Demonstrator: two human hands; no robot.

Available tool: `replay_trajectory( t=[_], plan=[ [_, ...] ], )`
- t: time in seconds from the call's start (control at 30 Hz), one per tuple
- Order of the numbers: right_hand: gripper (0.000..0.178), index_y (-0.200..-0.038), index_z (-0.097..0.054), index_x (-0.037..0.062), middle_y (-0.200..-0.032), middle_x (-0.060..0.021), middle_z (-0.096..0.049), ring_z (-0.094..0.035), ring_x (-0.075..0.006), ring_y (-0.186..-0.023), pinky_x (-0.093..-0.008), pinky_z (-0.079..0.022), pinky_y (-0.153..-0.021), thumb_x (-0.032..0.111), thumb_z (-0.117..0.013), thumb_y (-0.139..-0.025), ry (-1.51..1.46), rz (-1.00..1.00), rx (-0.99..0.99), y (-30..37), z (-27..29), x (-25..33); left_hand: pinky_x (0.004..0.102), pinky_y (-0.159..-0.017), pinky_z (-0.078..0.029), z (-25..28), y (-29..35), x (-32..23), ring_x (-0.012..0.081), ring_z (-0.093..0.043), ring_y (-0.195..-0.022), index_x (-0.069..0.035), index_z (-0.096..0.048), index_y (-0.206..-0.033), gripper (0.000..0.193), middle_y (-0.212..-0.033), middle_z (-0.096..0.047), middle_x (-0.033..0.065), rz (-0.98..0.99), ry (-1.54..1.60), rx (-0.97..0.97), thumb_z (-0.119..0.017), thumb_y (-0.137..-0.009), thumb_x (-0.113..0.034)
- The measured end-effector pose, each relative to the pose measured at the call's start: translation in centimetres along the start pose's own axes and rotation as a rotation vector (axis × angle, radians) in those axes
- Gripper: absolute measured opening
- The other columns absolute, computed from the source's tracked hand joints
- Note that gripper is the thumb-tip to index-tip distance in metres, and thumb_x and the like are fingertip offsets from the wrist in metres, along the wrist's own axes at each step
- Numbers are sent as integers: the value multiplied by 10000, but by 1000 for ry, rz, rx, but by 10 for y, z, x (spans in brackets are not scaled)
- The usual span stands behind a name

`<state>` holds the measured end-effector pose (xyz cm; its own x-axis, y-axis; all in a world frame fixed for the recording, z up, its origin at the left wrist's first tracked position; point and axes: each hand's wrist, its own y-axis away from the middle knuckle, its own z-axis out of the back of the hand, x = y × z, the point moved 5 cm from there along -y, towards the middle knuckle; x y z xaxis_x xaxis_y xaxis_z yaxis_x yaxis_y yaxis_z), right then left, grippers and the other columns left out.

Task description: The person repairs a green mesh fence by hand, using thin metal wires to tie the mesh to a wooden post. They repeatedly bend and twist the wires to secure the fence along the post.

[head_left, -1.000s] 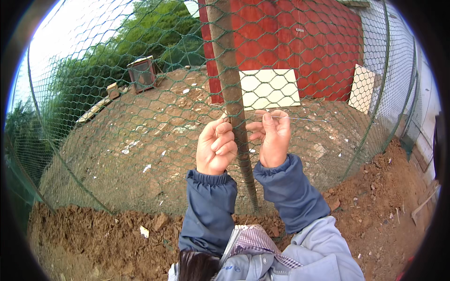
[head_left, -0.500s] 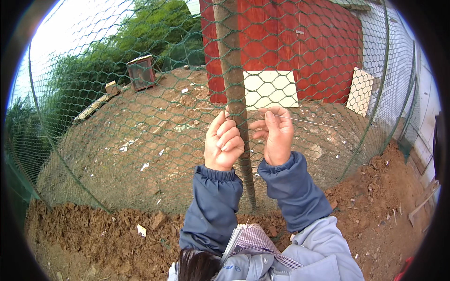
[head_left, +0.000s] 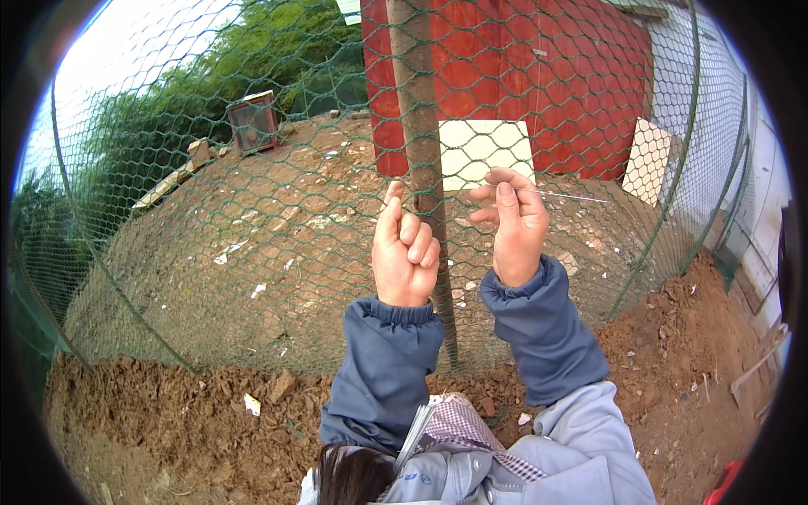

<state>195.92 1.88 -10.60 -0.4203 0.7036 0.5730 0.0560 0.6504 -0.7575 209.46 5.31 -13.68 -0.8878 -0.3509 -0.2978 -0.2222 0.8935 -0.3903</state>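
A thin straight metal wire [head_left: 576, 198] is pinched between the thumb and fingers of my right hand [head_left: 518, 231]; its free end points right. This hand is to the right of a brown pole [head_left: 418, 109], just in front of the green netting [head_left: 497, 93]. My left hand [head_left: 406, 257] is at the pole's left side, other fingers curled in, index finger raised at the mesh beside the thumb. Whether its fingertips grip anything is too small to make out. The netting runs across the pole, which leans slightly.
Loose brown soil [head_left: 168, 412] banks along the netting's foot. Beyond stand a red wall [head_left: 581, 93], a pale board [head_left: 484, 156] and a small framed box [head_left: 254, 124] on a stony slope. A bundle of thin grey strips [head_left: 414, 436] sticks up at my chest.
My right hand has moved right and slightly up, away from the pole, with the wire. My left index finger has stretched upward, and the left hand has barely shifted.
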Motion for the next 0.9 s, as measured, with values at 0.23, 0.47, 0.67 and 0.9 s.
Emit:
replay_trajectory(
  t=[0.23, 0.47, 0.67, 0.9],
  plan=[
    [194, -1038, -535, -9, -983, -77, -580, -605, -128, -804, -214, -517, -564, 136, -469, -927, 17, 49, 1, -4, 9, 5, 215, -310, -205, -3, 2, 0, 51, -246, -363, -129, -427, -1149, 279, -496, -268, -49, -73, -176, -48, -379, -963, -331],
    [186, -1038, -527, -7, -954, -84, -588, -628, -170, -833, -241, -533, -622, 132, -476, -926, 12, 68, -8, -9, 23, 4, 213, -322, -204, -5, -1, 3, 49, -239, -373, -144, -434, -1132, 252, -519, -268, -53, -79, -93, -45, -381, -964, -324],
    [183, -1036, -527, -6, -944, -84, -589, -632, -180, -841, -247, -537, -633, 131, -480, -925, -31, 32, -43, -10, 32, -1, 201, -315, -242, -6, -1, 9, 44, -252, -368, -166, -434, -1121, 179, -529, -295, -59, -171, -1, -19, -380, -970, -245],
    [170, -1028, -525, -12, -938, -83, -589, -635, -182, -829, -250, -539, -625, 112, -466, -928, -83, 16, -67, -13, 34, -3, 199, -305, -259, -9, -4, 9, 44, -277, -355, -194, -450, -1080, 135, -522, -323, -66, -24, 34, 85, -383, -970, -232]
  ],
)
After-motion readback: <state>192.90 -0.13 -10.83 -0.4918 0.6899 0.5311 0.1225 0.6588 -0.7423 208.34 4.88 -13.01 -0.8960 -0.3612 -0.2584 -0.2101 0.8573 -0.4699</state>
